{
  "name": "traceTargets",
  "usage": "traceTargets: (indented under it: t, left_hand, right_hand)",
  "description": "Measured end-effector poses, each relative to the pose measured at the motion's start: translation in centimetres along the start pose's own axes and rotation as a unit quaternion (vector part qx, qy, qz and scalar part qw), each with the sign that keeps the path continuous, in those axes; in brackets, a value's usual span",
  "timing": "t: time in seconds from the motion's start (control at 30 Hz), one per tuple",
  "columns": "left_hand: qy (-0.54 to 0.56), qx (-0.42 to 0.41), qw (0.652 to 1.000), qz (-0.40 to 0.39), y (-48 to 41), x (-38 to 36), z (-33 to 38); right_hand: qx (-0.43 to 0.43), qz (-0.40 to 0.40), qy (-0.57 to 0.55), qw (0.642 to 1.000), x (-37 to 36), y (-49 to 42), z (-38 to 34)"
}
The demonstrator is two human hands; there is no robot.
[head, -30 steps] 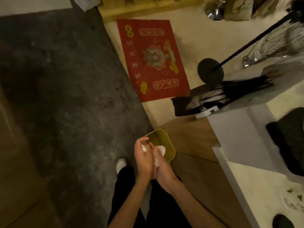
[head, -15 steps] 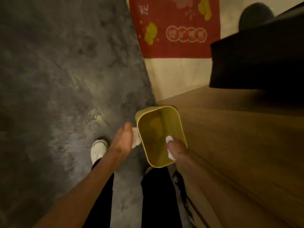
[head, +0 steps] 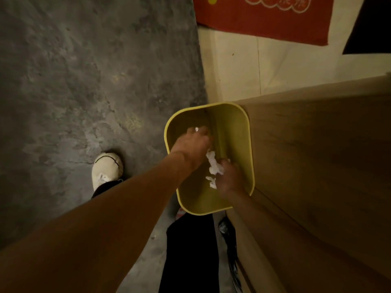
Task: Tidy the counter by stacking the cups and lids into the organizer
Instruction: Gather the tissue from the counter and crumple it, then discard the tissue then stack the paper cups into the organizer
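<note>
Fingers (head: 222,166) around tissue (head: 214,168) (crumpled)

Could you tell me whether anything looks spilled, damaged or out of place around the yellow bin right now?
Nothing looks spilled or damaged. The yellow bin stands upright on the floor beside the wooden cabinet. Both hands are over its opening; the right hand holds crumpled white paper, and the left hand reaches inside.

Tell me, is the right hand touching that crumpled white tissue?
Touching. The head view shows the right hand gripping the crumpled white tissue over the yellow bin.
</note>
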State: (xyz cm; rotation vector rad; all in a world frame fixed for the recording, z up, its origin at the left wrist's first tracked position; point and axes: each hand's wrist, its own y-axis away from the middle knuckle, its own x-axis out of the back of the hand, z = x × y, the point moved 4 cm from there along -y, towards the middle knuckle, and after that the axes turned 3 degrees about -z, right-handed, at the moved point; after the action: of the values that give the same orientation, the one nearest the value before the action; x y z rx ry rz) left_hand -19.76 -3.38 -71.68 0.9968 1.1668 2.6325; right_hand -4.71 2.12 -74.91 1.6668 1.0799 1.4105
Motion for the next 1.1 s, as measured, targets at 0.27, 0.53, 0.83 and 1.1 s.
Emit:
traceTargets:
  t: [0.27, 0.53, 0.83, 1.1]
  left_hand:
    - [-0.185, -0.043, 0.977, -0.1, 1.5, 0.7, 0.8]
    - [-0.287, 0.037, 0.955, -0.071, 10.2, 9.5, 1.0]
    - [-0.293, -0.014, 0.955, -0.038, 37.0, 21.8, 8.4]
    - [-0.215, -0.228, 0.949, -0.04, 49.9, 23.6, 23.2]
  right_hand:
    - [0.018, -0.108, 0.215, 0.97, -0.4, 4.1, -2.2]
    - [0.024, -0.074, 0.225, 0.971, 2.5, 14.8, -7.1]
    - [0.174, 0.036, 0.12, 0.977, 9.2, 42.4, -16.2]
    - [0.186, 0.221, -0.183, 0.94, 13.5, 65.8, -4.8]
